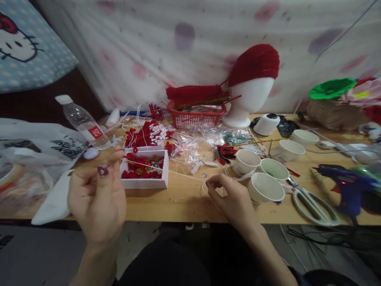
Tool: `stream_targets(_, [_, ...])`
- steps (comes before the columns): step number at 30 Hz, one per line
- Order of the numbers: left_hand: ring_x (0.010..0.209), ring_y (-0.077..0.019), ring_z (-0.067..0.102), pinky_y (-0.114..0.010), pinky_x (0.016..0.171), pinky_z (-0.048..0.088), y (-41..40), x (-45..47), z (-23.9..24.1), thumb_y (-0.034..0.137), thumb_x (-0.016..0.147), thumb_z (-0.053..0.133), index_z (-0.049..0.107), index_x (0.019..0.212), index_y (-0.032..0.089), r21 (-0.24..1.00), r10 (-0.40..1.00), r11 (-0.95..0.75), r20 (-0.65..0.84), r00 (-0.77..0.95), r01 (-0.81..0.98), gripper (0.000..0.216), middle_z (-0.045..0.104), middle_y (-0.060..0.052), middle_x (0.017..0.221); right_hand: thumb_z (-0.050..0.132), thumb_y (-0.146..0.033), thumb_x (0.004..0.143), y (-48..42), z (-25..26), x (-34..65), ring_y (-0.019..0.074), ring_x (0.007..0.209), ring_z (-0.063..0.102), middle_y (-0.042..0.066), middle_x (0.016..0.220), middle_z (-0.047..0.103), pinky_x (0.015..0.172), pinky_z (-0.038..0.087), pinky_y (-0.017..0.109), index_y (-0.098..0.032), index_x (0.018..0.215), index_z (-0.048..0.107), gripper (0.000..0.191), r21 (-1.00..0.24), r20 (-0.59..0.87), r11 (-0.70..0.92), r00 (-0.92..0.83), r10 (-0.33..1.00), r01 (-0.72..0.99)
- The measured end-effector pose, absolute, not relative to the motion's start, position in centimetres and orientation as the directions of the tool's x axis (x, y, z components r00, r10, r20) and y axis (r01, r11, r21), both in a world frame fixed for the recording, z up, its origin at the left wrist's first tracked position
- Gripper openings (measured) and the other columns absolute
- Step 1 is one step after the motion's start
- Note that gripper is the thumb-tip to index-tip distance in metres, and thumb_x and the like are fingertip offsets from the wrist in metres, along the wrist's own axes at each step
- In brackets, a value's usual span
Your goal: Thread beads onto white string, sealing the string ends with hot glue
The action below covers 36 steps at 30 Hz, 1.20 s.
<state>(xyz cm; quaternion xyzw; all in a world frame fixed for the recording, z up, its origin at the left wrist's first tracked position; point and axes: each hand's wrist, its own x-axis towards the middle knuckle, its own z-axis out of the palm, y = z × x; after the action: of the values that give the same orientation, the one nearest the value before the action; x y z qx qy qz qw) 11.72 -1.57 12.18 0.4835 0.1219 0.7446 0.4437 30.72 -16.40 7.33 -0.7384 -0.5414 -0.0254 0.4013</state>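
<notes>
A thin pale string point(175, 172) runs nearly taut between my two hands above the front of the table. My left hand point(99, 198) is raised at the left, fingers curled and thumb up, and the string leads to its fingertips. At the other end, my right hand point(233, 198) pinches the string between thumb and forefinger, with a loose loop hanging beside it. Behind the string and closest to my left hand is a white open box point(145, 183) of red fuzzy pieces with gold and silver bits.
Several paper cups point(266, 190), scissors point(315, 206) and a blue glue gun point(348, 182) lie at the right. Behind stand a red basket point(196, 119) and a white foam head point(253, 99) wrapped in red. A plastic bottle point(83, 121) leans at the left beside plastic bags point(38, 155).
</notes>
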Motion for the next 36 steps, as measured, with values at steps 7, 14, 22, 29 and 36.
stream_targets(7, [0.088, -0.0177, 0.073, -0.050, 0.108, 0.044, -2.1, 12.3, 11.4, 0.012, 0.076, 0.075, 0.059, 0.081, 0.019, 0.630, 0.760, -0.627, 0.625, -0.181, -0.458, 0.018, 0.078, -0.001, 0.083, 0.055, -0.020, 0.093, -16.4, 6.9, 31.0, 0.0195, 0.072, 0.069, 0.005, 0.080, 0.074, 0.065, 0.050, 0.029, -0.020, 0.091, 0.066, 0.011, -0.548, 0.475, -0.116, 0.422, 0.772, 0.828])
stream_targets(14, [0.085, -0.0166, 0.070, -0.029, 0.074, 0.055, -3.2, 11.7, 10.6, 0.016, 0.080, 0.073, 0.064, 0.077, 0.018, 0.836, 0.832, -0.469, 0.526, 0.177, -0.285, 0.010, 0.074, -0.003, 0.092, 0.057, -0.025, 0.095, -17.2, 7.4, 31.0, 0.0195, 0.073, 0.069, 0.006, 0.086, 0.074, 0.067, 0.052, 0.031, -0.018, 0.096, 0.067, 0.012, -0.579, 0.506, -0.128, 0.478, 0.718, 0.805])
stream_targets(22, [0.086, -0.0151, 0.062, -0.025, 0.070, 0.049, -3.7, 11.4, 11.2, 0.013, 0.071, 0.079, 0.078, 0.080, 0.027, 0.751, 0.740, -0.646, 0.660, 0.127, -0.138, 0.017, 0.070, 0.000, 0.092, 0.049, -0.016, 0.098, -19.9, 9.3, 29.6, 0.0217, 0.079, 0.073, 0.001, 0.080, 0.075, 0.081, 0.056, 0.041, -0.030, 0.132, 0.060, 0.038, -0.719, 0.594, 0.025, 0.594, 0.543, 0.695])
stream_targets(29, [0.094, -0.0151, 0.062, -0.024, 0.074, 0.052, -4.7, 11.0, 12.3, 0.015, 0.078, 0.077, 0.079, 0.088, 0.030, 0.729, 0.605, -0.676, 0.631, 0.485, -0.105, 0.018, 0.066, 0.000, 0.104, 0.055, -0.020, 0.097, -19.9, 10.9, 27.9, 0.0197, 0.110, 0.068, 0.002, 0.123, 0.069, 0.095, 0.055, 0.035, -0.037, 0.141, 0.048, 0.047, -0.884, 0.451, 0.217, 0.627, 0.635, 0.415])
stream_targets(36, [0.113, -0.0169, 0.059, -0.031, 0.097, 0.048, -5.5, 12.8, 12.5, 0.013, 0.087, 0.067, 0.076, 0.093, 0.032, 0.742, 0.379, -0.654, 0.486, 0.788, -0.143, 0.022, 0.060, -0.002, 0.116, 0.062, -0.037, 0.094, -18.3, 10.0, 26.5, 0.0132, 0.076, 0.064, 0.001, 0.081, 0.070, 0.069, 0.049, 0.023, -0.023, 0.092, 0.069, 0.016, -0.973, 0.230, 0.218, 0.325, 0.917, 0.073])
